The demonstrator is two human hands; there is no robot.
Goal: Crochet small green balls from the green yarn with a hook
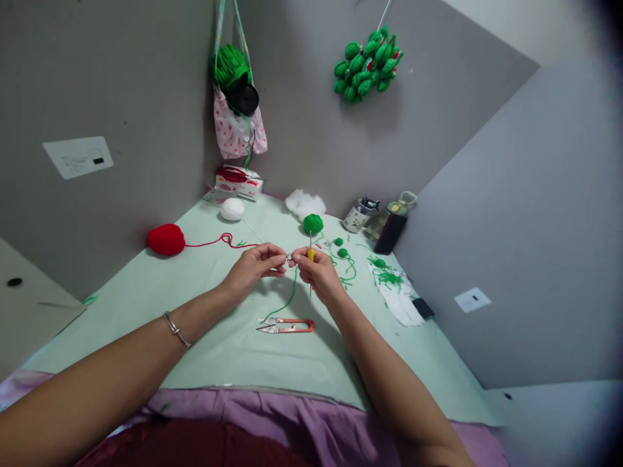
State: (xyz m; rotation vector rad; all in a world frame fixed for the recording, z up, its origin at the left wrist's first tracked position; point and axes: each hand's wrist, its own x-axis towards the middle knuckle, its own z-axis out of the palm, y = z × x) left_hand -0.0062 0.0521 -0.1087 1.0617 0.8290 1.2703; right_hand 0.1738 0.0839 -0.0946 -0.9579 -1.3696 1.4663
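- Here, both hands meet above the middle of the table, fingertips nearly touching.
- The right hand is closed around a hook at its yellow grip. The thin shaft stands out above and below the fingers.
- The left hand has thumb and forefinger pressed together on a green strand — the pinch sits just left of the hook.
- The hook's long axis runs away from the person, in line with the green ball beyond it. Whether its tip has caught the strand is too small to tell.
- From the pinch the strand drops in a loose curve toward the person, between the two wrists, and ends near the snips.
- The snips lie flat on the table, nearer the person than both hands, blades pointing left — about as near to one hand as to the other.
- Well off to the left sits a red ball, its thread trailing toward the hands. A white ball lies farther back.
- A bracelet circles the left wrist.
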